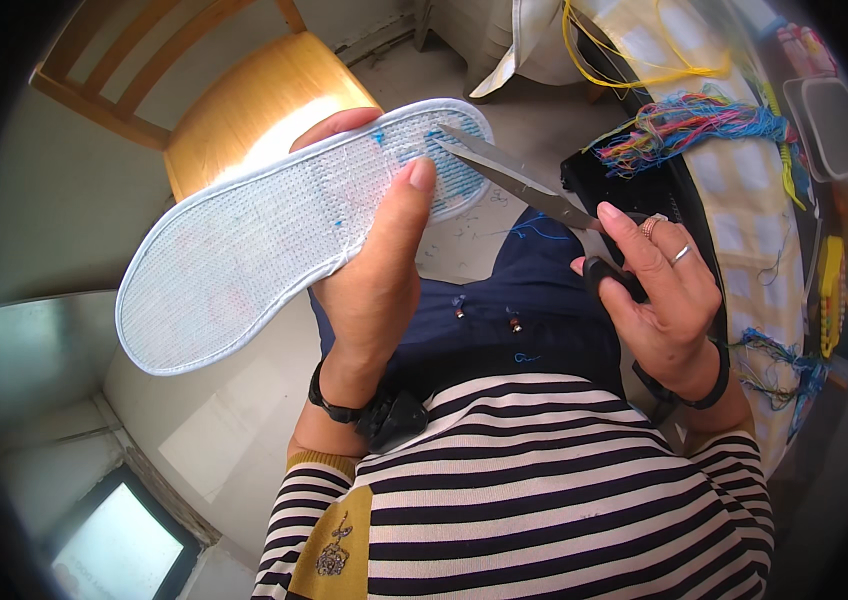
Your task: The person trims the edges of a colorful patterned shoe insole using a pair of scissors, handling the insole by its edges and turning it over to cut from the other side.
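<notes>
My left hand (379,265) grips a pale insole (234,265) by its narrower end, thumb on the near face and fingers behind. The insole is mesh-like with a white bound edge, and blue stitches show mostly near its right end. In my right hand (669,290) is a pair of scissors (534,190) with black handles. Its blades are parted and point left, the tips over the blue-stitched part beside my left thumb. Whether the tips touch the thread I cannot tell. Blue thread bits (534,228) lie on my dark trousers.
A wooden chair (264,90) stands at the far left. On the right, a checked cloth (754,230) covers a table holding a bundle of multicoloured thread (694,128), yellow cord (644,75), a clear plastic box (829,130) and a blue thread tangle (784,365).
</notes>
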`<action>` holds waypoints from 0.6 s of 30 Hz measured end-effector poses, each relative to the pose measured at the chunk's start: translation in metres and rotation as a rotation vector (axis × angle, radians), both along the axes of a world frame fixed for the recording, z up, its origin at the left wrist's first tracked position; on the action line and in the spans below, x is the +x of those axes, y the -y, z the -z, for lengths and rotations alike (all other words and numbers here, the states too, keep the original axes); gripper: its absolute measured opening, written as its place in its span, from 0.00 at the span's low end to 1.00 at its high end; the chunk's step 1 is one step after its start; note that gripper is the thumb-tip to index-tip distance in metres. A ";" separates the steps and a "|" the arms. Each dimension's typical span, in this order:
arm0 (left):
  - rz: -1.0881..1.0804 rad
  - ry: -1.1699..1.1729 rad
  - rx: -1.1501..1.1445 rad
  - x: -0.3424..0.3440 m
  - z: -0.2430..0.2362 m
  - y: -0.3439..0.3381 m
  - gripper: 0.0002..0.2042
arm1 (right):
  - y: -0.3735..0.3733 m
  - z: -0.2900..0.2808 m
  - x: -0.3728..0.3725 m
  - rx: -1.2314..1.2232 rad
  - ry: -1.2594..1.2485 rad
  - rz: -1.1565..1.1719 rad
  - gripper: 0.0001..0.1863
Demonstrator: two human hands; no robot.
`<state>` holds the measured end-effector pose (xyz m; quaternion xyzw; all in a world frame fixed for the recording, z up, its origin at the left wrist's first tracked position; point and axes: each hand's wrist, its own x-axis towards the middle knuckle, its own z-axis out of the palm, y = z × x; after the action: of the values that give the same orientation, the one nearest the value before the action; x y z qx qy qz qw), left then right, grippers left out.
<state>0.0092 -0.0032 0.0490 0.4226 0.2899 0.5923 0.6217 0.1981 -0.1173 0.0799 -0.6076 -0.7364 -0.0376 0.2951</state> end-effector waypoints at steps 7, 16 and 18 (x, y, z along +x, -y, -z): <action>-0.040 -0.117 0.052 -0.001 0.001 0.000 0.21 | 0.000 -0.003 -0.001 -0.031 -0.018 0.006 0.31; -0.044 -0.097 0.040 0.001 0.001 0.000 0.22 | 0.002 -0.010 -0.006 -0.259 -0.333 0.074 0.29; -0.051 -0.118 0.055 0.000 0.002 0.000 0.22 | 0.001 -0.010 -0.005 -0.208 -0.247 0.064 0.30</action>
<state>0.0090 -0.0029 0.0466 0.4663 0.3203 0.5896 0.5765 0.1932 -0.1182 0.0899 -0.6581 -0.6746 0.1046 0.3177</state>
